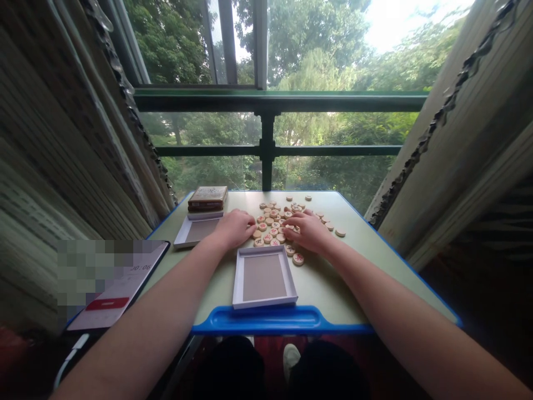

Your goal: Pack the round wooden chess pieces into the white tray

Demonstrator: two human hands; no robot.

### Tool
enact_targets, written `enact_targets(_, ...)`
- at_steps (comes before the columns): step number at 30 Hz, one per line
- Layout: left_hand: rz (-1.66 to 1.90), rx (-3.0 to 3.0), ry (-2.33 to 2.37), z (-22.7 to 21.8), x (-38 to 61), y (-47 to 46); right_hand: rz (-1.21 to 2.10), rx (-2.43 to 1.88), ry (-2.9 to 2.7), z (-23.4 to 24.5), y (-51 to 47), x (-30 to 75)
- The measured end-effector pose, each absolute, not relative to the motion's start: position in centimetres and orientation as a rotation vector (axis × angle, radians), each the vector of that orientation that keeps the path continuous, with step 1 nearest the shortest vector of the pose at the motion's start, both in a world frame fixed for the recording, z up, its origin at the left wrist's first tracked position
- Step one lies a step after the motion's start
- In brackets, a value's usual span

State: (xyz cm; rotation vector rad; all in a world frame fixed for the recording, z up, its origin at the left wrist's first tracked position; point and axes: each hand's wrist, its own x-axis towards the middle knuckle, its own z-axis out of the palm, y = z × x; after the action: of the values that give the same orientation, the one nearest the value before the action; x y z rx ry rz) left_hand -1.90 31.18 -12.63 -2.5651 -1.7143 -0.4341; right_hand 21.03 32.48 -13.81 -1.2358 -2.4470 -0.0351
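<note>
Many round wooden Chinese chess pieces with red or dark characters lie in a loose pile on the small table. At the pile's left edge is my left hand, its fingers loosely bent towards the pieces and nothing seen in them. My right hand lies over the right part of the pile with fingers apart, its fingertips among the pieces and hiding some. In front of the pile stands a white shallow box tray with a bare grey-brown bottom.
A second shallow tray and a brown box sit at the table's left back. A tablet with a white cable is at the left. The table has a blue rim; a window and curtains surround it.
</note>
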Motion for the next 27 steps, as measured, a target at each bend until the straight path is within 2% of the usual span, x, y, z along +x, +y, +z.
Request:
enact_targets(10, -0.479, -2.558, -1.758, -13.4, -1.8, 31.8, -0.006, -1.315, -2.418, -13.8, 32.4, 20.8)
enact_targets(27, -0.774, -2.656, -1.635, -14.1, -2.0, 32.3, 0.087, -1.302, -2.469, -13.4, 32.1, 20.6)
